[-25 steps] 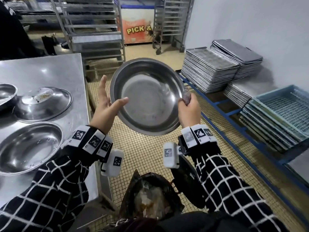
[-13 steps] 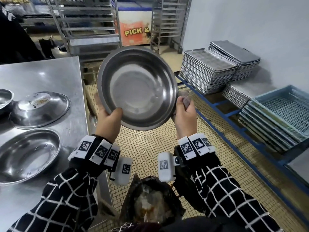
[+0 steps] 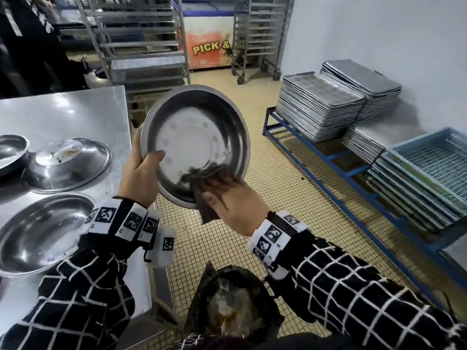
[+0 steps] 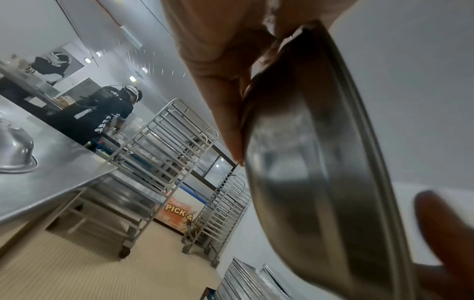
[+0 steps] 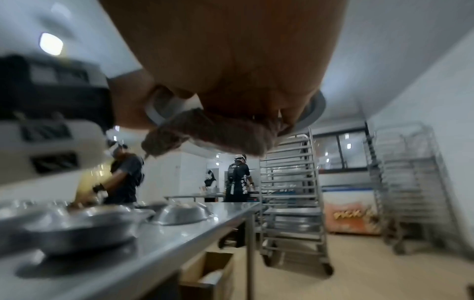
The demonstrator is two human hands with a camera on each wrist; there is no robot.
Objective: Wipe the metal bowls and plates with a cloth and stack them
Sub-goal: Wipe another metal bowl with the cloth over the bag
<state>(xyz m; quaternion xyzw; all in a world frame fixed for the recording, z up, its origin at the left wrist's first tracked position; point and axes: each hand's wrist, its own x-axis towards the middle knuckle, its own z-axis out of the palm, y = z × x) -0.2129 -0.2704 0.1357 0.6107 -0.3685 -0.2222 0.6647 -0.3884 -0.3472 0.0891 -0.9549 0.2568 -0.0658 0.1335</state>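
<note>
A round metal bowl (image 3: 194, 137) is held up over the floor, tilted with its inside towards me. My left hand (image 3: 141, 173) grips its left rim, thumb inside and fingers behind; the left wrist view shows the left hand (image 4: 218, 71) against the bowl's (image 4: 320, 162) outer wall. My right hand (image 3: 230, 200) holds a dark brown cloth (image 3: 206, 210) against the lower inside of the bowl, and one end hangs below the rim. In the right wrist view the bunched cloth (image 5: 210, 138) sits under the right hand (image 5: 231, 60).
On the steel table (image 3: 63, 114) at left stand an upturned soiled bowl (image 3: 68, 162), an upright bowl (image 3: 43, 231) and another bowl (image 3: 10, 152) at the edge. A lined bin (image 3: 232, 306) is below me. Stacked trays (image 3: 321, 107) and blue crates (image 3: 429, 173) line the right wall.
My right hand left the bowl's right rim and brought the cloth down into the bowl's lower inside. The bowl has tilted and sits lower, with my left thumb now over the rim.
</note>
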